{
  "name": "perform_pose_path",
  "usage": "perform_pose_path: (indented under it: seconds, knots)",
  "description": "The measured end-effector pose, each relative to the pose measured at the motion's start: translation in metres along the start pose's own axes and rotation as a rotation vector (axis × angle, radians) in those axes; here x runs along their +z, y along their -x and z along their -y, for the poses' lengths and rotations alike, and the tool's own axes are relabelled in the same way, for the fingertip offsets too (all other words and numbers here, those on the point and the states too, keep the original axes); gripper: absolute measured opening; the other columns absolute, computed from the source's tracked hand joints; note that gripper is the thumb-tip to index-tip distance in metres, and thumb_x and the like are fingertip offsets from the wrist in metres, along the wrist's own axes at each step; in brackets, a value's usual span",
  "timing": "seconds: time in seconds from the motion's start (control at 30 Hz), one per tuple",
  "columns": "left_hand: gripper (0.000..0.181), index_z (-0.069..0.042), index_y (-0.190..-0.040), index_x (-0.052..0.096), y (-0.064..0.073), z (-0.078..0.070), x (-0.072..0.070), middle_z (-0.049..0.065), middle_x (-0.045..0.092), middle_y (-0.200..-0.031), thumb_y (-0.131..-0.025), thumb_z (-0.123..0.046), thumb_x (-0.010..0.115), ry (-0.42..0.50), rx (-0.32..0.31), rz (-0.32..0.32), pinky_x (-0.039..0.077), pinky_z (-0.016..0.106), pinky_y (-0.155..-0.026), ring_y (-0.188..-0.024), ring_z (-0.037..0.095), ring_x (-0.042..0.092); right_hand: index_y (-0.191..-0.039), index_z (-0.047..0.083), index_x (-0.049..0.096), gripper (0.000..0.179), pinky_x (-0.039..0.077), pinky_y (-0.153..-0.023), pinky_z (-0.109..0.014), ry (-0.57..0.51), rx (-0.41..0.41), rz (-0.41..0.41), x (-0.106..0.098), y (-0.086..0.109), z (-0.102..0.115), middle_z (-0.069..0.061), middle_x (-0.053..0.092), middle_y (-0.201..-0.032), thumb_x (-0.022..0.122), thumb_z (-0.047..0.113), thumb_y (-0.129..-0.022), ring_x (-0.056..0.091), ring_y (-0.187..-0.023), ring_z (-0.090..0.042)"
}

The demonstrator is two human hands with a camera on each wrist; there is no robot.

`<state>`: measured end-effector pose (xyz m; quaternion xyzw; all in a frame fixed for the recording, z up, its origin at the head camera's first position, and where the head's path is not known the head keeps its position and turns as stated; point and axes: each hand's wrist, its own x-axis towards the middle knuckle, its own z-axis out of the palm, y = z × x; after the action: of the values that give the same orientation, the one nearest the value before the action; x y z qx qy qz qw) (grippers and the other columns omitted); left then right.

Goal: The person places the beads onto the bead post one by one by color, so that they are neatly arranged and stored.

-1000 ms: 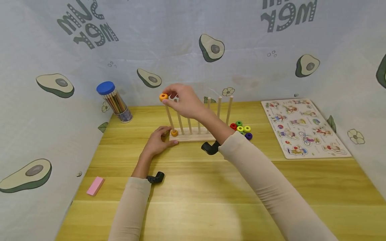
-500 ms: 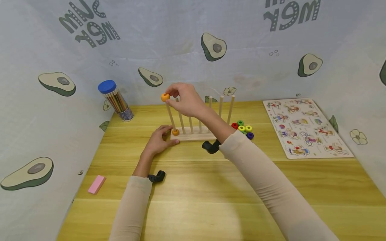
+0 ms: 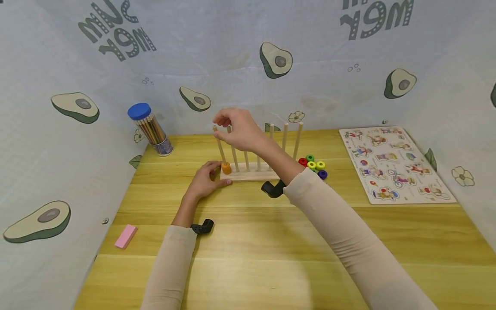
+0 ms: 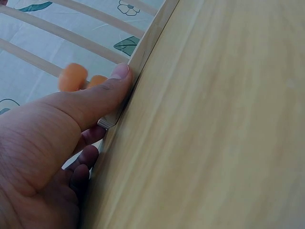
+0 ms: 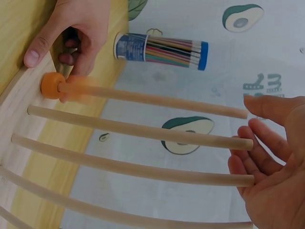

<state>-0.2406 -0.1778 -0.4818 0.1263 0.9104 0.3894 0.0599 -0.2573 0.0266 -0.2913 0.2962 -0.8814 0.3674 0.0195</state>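
Note:
My left hand point(image 3: 204, 178) grips the left end of a wooden peg rack's base point(image 3: 255, 175), thumb along the front side. Upright wooden pegs rise from it in a row. An orange bead point(image 5: 51, 86) sits at the foot of the leftmost peg point(image 5: 157, 98). Just above it on that peg, a second orange bead point(image 5: 81, 89) shows blurred in the right wrist view. Both orange beads also appear behind the thumb in the left wrist view. My right hand point(image 3: 241, 129) holds nothing, its fingers parted at the top of the leftmost peg.
Several coloured beads point(image 3: 311, 165) lie at the rack's right end, partly behind my right forearm. A tub of coloured pencils point(image 3: 152, 129) stands back left. On the right lies a picture puzzle board point(image 3: 372, 183); a pink block point(image 3: 126, 236) is at the left edge.
My right hand has let go of the orange bead at the peg's top. That bead has dropped down the peg to the lower one. The left hand keeps its grip.

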Motion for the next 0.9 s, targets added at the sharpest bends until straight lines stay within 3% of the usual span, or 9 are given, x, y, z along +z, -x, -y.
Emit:
perform_pose_path:
  seconds: [0.27,0.57,0.9]
  knots:
    - [0.079,-0.021,-0.151,0.054,-0.001,0.001,0.001,0.004,0.051,-0.151,-0.084,-0.049,0.084,-0.004,0.000,-0.005,0.045,0.052,-0.104,-0.122,0.031,0.052,-0.125,0.009,0.069,0.032,0.046,-0.104,-0.033,-0.035,-0.038,-0.064,-0.018,0.016,-0.003,-0.005,0.068,-0.122,0.072,0.024,-0.098,0.061,-0.113,-0.021]
    - [0.080,-0.021,-0.153,0.052,0.002,0.002,0.003,0.005,0.049,-0.154,-0.085,-0.050,0.083,-0.016,-0.013,0.000,0.047,0.054,-0.104,-0.125,0.032,0.052,-0.121,0.008,0.071,0.030,0.048,-0.104,-0.043,-0.050,-0.027,-0.276,-0.057,0.069,-0.027,-0.008,0.071,-0.119,0.076,0.024,-0.096,0.063,-0.111,-0.025]
    - [0.082,-0.017,-0.154,0.051,0.001,0.001,0.002,0.006,0.049,-0.153,-0.085,-0.050,0.083,-0.003,-0.005,0.005,0.046,0.053,-0.105,-0.126,0.033,0.052,-0.122,0.005,0.071,0.030,0.045,-0.104,-0.050,-0.034,0.145,-0.371,-0.079,0.140,-0.072,-0.015,0.070,-0.120,0.072,0.025,-0.099,0.063,-0.115,-0.031]
